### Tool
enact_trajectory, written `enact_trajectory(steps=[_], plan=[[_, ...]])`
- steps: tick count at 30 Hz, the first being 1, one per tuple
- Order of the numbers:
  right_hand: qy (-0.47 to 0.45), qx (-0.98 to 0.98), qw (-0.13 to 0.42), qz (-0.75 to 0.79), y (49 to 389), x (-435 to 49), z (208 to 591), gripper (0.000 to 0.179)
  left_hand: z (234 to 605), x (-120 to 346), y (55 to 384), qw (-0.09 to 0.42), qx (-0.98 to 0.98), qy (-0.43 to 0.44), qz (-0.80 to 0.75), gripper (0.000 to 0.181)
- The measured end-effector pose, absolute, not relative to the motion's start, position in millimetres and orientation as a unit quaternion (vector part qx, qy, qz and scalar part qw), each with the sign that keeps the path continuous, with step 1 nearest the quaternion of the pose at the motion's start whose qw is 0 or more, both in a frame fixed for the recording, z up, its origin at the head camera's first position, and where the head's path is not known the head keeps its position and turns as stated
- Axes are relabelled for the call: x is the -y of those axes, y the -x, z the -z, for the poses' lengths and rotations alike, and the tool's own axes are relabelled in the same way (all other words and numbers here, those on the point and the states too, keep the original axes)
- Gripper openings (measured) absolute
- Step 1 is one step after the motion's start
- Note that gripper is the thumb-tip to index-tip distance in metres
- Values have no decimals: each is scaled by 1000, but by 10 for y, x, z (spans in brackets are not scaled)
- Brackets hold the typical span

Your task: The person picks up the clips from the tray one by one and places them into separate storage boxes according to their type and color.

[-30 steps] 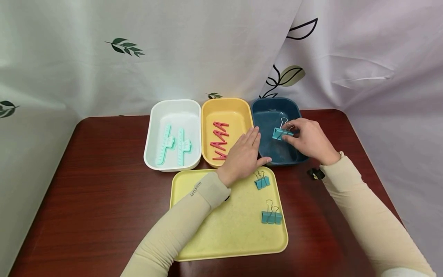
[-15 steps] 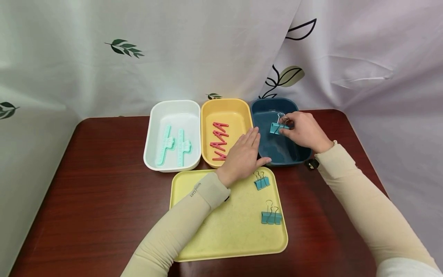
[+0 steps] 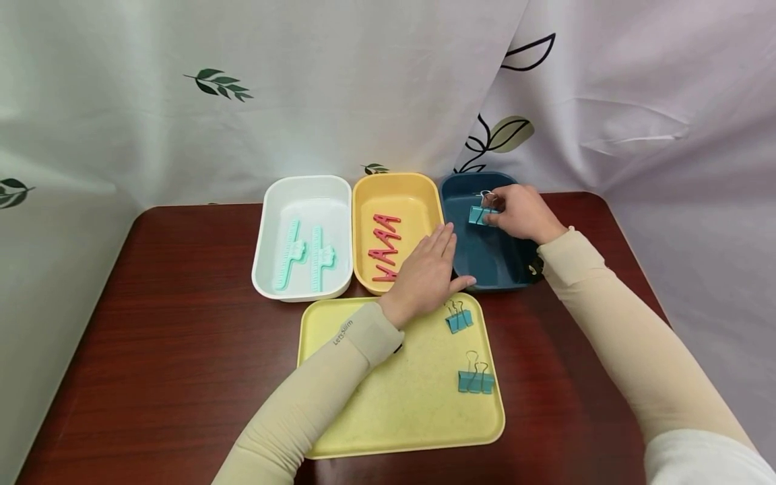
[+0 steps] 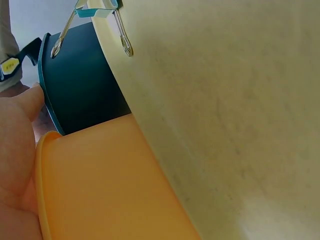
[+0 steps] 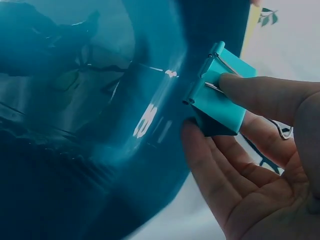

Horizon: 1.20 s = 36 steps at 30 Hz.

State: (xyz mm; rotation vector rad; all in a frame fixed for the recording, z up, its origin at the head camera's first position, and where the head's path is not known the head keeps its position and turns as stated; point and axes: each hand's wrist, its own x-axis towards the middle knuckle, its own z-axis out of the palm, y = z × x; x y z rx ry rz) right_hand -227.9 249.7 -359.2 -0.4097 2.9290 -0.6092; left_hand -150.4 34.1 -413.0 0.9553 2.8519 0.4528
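Note:
Thumb and fingers of my right hand (image 3: pixel 526 214) pinch a teal binder clip (image 3: pixel 481 215) above the floor of the dark blue bin (image 3: pixel 494 273). In the right wrist view the thumb presses the flat side of the binder clip (image 5: pixel 225 100), its wire handles beside the fingers. My left hand (image 3: pixel 424 273) lies with straight fingers over the near right rim of the yellow-orange bin (image 3: pixel 418 202), its fingertips by the blue bin's edge. On the pale yellow tray (image 3: pixel 400 417) stand two more teal binder clips, one near the top corner (image 3: pixel 459 320) and another lower down (image 3: pixel 475 381).
Several red clothespins (image 3: pixel 383 254) lie in a column in the yellow-orange bin. Two mint-green bag clips (image 3: pixel 318 259) rest in the white bin (image 3: pixel 261 263) to the left. A white patterned curtain (image 3: pixel 333 87) hangs behind the dark wooden table (image 3: pixel 182 337).
My right hand has carried the binder clip up and left, toward the far end of the blue bin. My left hand has stayed in place.

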Motion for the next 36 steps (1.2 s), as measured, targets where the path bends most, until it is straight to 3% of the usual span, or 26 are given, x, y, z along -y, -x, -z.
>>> enact_trajectory(steps=[22, 36], plan=[[60, -969, 131, 201, 2631, -2425, 3825, 24, 4156, -350, 1502, 47, -938, -312, -144, 86], [37, -969, 138, 201, 2696, -2425, 3923, 21, 4166, -353, 1515, 36, -936, -316, -149, 85]])
